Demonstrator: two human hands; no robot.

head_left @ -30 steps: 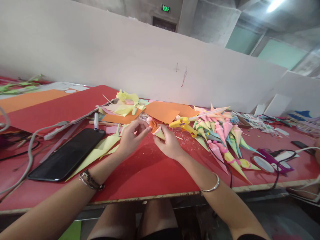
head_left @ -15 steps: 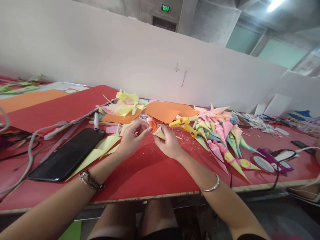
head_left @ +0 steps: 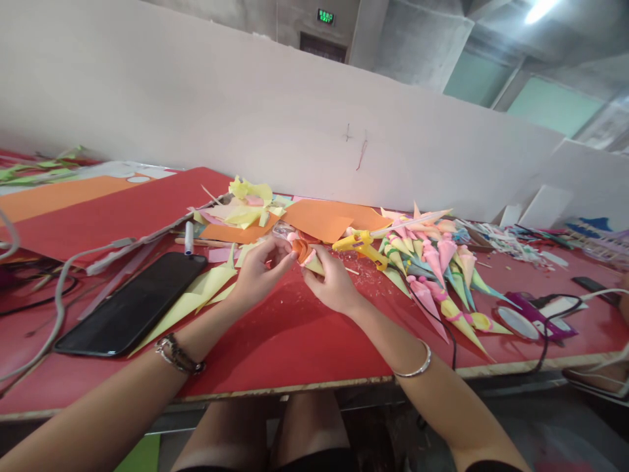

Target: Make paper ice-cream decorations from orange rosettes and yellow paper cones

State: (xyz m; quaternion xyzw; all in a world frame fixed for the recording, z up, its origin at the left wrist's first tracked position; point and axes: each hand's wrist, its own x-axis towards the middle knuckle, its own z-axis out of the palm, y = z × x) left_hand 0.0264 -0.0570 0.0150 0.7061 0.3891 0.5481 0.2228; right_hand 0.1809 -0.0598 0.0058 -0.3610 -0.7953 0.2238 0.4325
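Observation:
Between my hands, above the red tabletop, is a small paper cone (head_left: 314,263), pale yellow with an orange inside and a pink edge. My right hand (head_left: 330,278) wraps round its yellow body from the right. At its orange and pink rim, my left hand (head_left: 265,265) pinches with thumb and forefinger. The tip of the cone is hidden by my right fingers. Just right of my hands lies a yellow glue gun (head_left: 361,245) with a clear glue stick in its back. Finished-looking paper cones (head_left: 435,252) in pink, yellow and blue are heaped beyond it.
A black phone (head_left: 135,305) and yellow paper pieces (head_left: 196,295) lie at left, with a marker (head_left: 189,237) behind. Orange paper sheets (head_left: 319,219) are at the back. A round white lid-like disc (head_left: 517,322), a purple item (head_left: 535,314) and cables are at right.
Both hands stay almost in place on the cone. My left fingers have shifted very slightly at its rim; nothing else visibly moves.

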